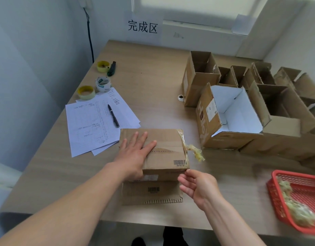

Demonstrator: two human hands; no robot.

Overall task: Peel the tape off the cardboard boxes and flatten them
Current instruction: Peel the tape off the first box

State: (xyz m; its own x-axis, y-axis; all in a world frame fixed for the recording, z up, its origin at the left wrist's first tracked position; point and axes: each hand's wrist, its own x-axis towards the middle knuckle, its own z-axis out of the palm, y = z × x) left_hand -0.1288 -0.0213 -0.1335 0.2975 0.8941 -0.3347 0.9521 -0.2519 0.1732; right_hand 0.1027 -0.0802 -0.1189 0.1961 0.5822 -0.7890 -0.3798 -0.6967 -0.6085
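A closed brown cardboard box point(168, 148) lies near the table's front edge, with a flap point(151, 194) folded out flat toward me. My left hand point(135, 151) presses flat on the box top, fingers straight. A crumpled strip of yellowish tape point(195, 151) hangs off the box's right side, still stuck to it. My right hand point(197, 187) hovers at the box's front right corner, palm up, fingers loosely curled, holding nothing.
Several opened cardboard boxes point(229, 118) crowd the right half of the table. A red basket point(277, 197) with peeled tape sits at the front right. Papers point(89, 125) with a pen point(113, 115), tape rolls point(103, 83) and a cutter point(111, 68) lie on the left.
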